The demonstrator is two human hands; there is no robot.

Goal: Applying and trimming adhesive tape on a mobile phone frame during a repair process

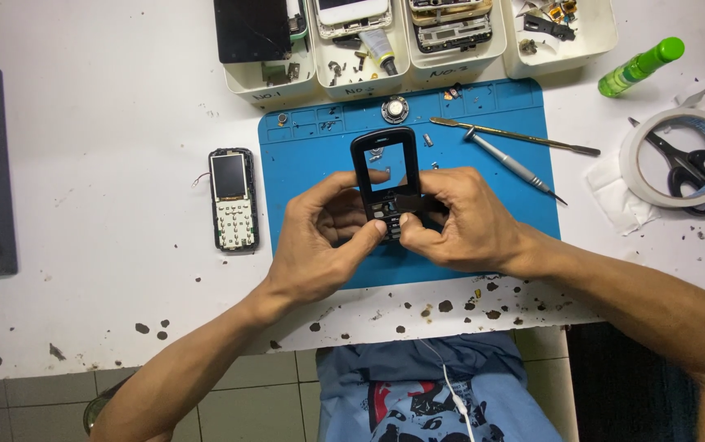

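Both hands meet over the blue mat [500,245] on the white counter [107,147]. The left hand [319,245] and right hand [459,225] each clamp their grip on the lower end of a black phone frame [385,164], thumbs pressing near its keypad part. The frame stands above the mat's middle, its empty screen window showing the mat and a fingertip through it.

Left of the mat, apart from the hands, lies a phone board [233,199] with a small screen and pale keypad. On the mat's right part lie a screwdriver [509,164] and a flat metal pry tool [516,136], both close to the right hand but untouched. Along the mat's far edge stand 4 white trays [524,64] of phone parts. Further right are a tape roll [639,176] with scissors [688,168] inside it and a green bottle [640,66].
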